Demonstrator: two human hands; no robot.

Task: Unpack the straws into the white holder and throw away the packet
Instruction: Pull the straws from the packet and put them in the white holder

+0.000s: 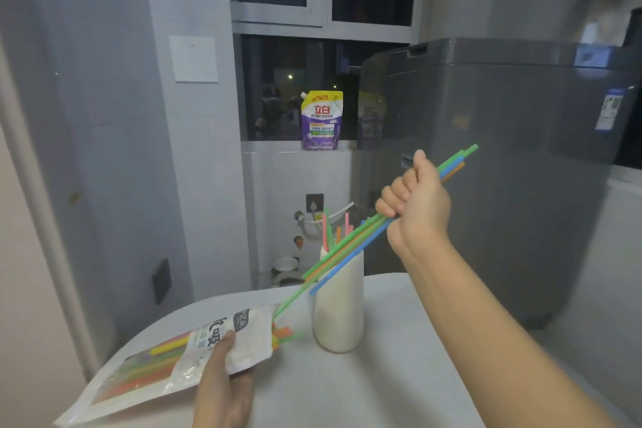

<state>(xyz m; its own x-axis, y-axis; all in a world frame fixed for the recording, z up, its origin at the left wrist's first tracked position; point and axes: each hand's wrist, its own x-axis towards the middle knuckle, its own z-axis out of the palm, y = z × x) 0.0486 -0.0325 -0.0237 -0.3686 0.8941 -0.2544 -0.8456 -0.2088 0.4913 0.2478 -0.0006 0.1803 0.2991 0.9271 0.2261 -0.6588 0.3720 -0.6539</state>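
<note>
Now my right hand [415, 200] fists a bunch of straws [351, 247] above the white holder [338, 309] — my left hand [222, 382] grips the packet [166, 358].

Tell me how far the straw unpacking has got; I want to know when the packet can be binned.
Partly done: a few straws already stand in the white holder. In hand: the right hand grips a bunch of straws just drawn from the packet, which the left hand holds. Left: many straws remain inside; the packet isn't yet thrown away.
</note>
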